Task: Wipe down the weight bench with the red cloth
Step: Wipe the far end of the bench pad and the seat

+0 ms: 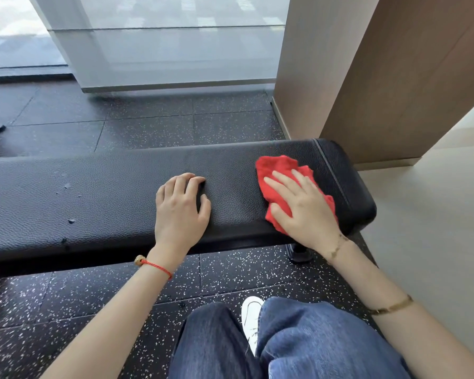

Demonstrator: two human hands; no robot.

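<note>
A black padded weight bench (99, 192) runs across the view from the left edge to its rounded right end. The red cloth (274, 170) lies crumpled on the pad near that right end. My right hand (301, 206) presses flat on the cloth with the fingers spread, covering its middle. My left hand (179, 206) rests palm down on the bare pad at the bench's middle, fingers slightly curled, holding nothing. Small scuffs and chips mark the pad's left part.
Speckled black rubber floor tiles (153, 127) surround the bench. A bench foot (300, 254) stands under the right end. A wood-panelled column (389, 77) rises at the right, a glass wall (162, 50) behind. My knees in jeans (312, 337) are close to the bench.
</note>
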